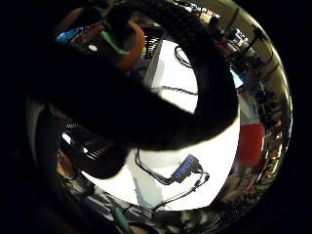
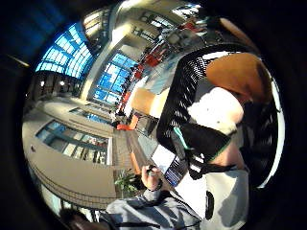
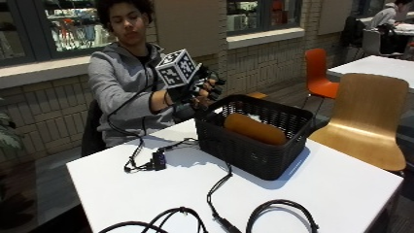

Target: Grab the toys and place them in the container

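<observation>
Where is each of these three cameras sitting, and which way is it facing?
Outside view: across the white table, facing the seated person; shows the gloved right hand raised above the black basket.
Little-finger palm view: on the palm, looking down at table and basket rim; dark glove fingers block much.
Thumb palm view: on the palm, facing the basket.
All three share the basket's orange toy.
</observation>
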Motion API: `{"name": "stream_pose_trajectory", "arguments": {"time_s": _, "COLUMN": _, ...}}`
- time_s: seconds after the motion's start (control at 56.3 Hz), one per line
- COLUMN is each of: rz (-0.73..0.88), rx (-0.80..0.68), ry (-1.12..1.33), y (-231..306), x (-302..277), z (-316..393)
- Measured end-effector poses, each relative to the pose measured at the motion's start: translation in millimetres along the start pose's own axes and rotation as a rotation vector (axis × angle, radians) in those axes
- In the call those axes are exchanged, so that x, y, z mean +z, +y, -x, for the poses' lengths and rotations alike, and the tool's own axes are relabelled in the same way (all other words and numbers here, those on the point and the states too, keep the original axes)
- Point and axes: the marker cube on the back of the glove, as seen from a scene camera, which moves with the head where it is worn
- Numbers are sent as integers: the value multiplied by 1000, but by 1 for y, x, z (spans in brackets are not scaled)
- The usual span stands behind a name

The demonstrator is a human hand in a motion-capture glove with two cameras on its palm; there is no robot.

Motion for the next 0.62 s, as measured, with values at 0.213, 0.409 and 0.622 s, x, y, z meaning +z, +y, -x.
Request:
{"name": "stream_pose_trajectory", "arguments": {"time_s": 0.213, "rz": -47, "rx": -94, "ry": 354, "y": 70, "x": -30, "z": -38}}
{"name": "stream_pose_trajectory", "arguments": {"time_s": 0.409, "rz": -28, "rx": -82, "ry": 307, "y": 147, "x": -54, "z": -77}}
{"name": "stream_pose_trajectory", "arguments": {"time_s": 0.622, "rz": -81, "rx": 48, "ry": 314, "y": 218, "x": -64, "z": -126}}
